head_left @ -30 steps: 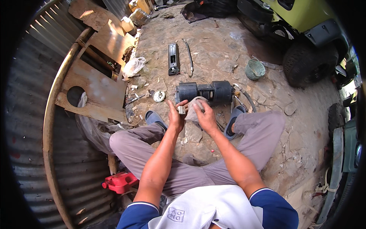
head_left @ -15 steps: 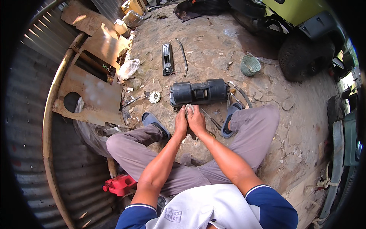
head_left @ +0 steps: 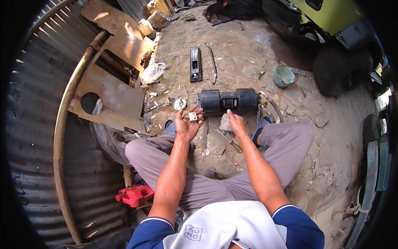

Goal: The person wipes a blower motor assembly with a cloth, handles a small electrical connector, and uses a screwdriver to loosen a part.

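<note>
My left hand (head_left: 187, 128) is turned palm up, its fingers curled around a small white block-shaped piece (head_left: 193, 117). My right hand (head_left: 238, 126) grips a pale grey lump (head_left: 225, 124) between thumb and fingers; whether it is a rag or a stone I cannot tell. The hands are apart, over the ground between my knees. Just beyond them lies a black plastic housing with two rounded drums (head_left: 210, 101). A screwdriver with a yellowish handle (head_left: 236, 146) lies on the ground near my right hand. A round tin of small parts (head_left: 179, 103) sits beyond my left hand.
Farther off lie a long black panel (head_left: 195, 65) and a black hose (head_left: 212, 62). A green basket (head_left: 283, 76) stands to the right, near a vehicle's tyre (head_left: 343, 68). Left are a rusty metal sheet (head_left: 112, 99), a wooden pole (head_left: 61, 137) and a red jerrycan (head_left: 135, 196).
My hands were together around the grey lump and have moved apart. The left now shows the white piece in its upturned palm; the right keeps the lump. The view has shifted slightly.
</note>
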A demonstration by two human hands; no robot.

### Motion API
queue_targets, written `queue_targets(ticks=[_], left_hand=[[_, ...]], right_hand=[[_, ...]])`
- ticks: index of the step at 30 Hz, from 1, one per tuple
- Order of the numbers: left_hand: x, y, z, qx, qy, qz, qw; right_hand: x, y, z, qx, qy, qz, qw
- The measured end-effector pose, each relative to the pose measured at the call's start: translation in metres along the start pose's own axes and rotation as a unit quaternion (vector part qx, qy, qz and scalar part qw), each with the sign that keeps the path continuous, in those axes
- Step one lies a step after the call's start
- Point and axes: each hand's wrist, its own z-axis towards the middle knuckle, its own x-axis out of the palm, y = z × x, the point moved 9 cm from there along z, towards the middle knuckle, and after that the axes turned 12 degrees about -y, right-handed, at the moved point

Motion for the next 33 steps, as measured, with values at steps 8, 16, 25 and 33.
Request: queue_targets(ticks=[8,16,25,33], left_hand=[[-0.030,0.013,0.013,0.037,-0.178,0.150,0.972],[-0.034,0.046,0.009,0.060,-0.254,0.370,0.891],[0.005,0.018,0.025,0.143,-0.175,0.678,0.699],[0.084,-0.132,0.046,0.267,-0.134,0.674,0.676]], right_hand=[[0.003,0.009,-0.021,-0.049,0.089,-0.135,0.986],[0.015,0.075,-0.069,-0.201,0.126,-0.095,0.967],[-0.006,0.049,-0.014,-0.022,0.123,0.059,0.990],[-0.016,0.107,0.080,-0.296,0.025,-0.359,0.885]])
